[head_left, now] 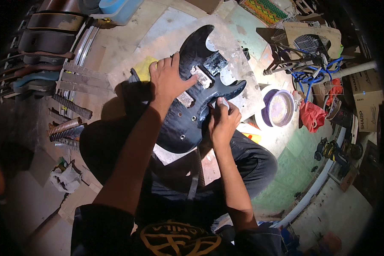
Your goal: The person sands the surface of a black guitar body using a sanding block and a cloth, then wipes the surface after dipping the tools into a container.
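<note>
A black electric guitar body (175,128) with two pointed horns and cut-out cavities lies tilted across the middle, over my lap and a pale board. My left hand (168,79) rests at its left edge, fingers stretched apart and thumb lying over the top face near a pickup cavity (202,77). At the right edge, below the shorter horn, my right hand (224,121) is closed in a pinch. A small pale piece (225,103) shows between its thumb and fingers, against the body's side; its kind is unclear.
A round purple-rimmed basin (279,109) stands to the right, with a red plastic bag (313,116) beside it. Blue hose (324,70) and a wire rack crowd the far right. Several guitar bodies (47,40) hang at left; a yellow cloth (144,68) lies by my left hand.
</note>
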Tool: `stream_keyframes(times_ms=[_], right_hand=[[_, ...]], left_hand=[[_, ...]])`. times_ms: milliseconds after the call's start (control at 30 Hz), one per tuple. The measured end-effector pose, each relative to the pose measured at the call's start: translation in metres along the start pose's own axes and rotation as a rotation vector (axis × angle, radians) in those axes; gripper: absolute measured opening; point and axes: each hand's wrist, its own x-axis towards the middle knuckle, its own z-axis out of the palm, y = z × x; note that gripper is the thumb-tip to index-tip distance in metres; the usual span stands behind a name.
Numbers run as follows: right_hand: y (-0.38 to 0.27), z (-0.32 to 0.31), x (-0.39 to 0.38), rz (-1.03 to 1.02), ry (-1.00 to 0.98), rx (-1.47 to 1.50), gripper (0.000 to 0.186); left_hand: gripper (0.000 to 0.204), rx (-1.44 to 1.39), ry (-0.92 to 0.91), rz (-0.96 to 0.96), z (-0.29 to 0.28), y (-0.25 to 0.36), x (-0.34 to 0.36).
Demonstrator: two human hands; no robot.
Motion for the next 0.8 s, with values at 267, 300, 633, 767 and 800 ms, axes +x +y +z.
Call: stream_keyframes(times_ms=[267, 300, 633, 767, 800], right_hand=[[0.006, 0.001, -0.023, -0.071, -0.051, 0.080, 0.059], [0.000, -0.003, -0.015, -0.046, -0.033, 0.069, 0.060], [-0.001, 0.006, -0.027, -0.053, 0.051, 0.090, 0.063], [-0.011, 0.000, -0.063, -0.103, -0.052, 0.029, 0.056], [-0.009, -0.001, -0.053, -0.097, -0.034, 0.032, 0.057]], left_hand=[[0.098, 0.015, 0.066, 0.031, 0.004, -0.004, -0.003], [0.099, 0.014, 0.050, 0.030, 0.004, -0.002, -0.001], [0.096, 0.026, 0.010, 0.013, -0.002, 0.002, -0.002], [0.096, 0.011, -0.017, -0.002, -0.007, -0.003, -0.002], [0.096, 0.012, -0.015, -0.003, -0.009, -0.002, -0.001]])
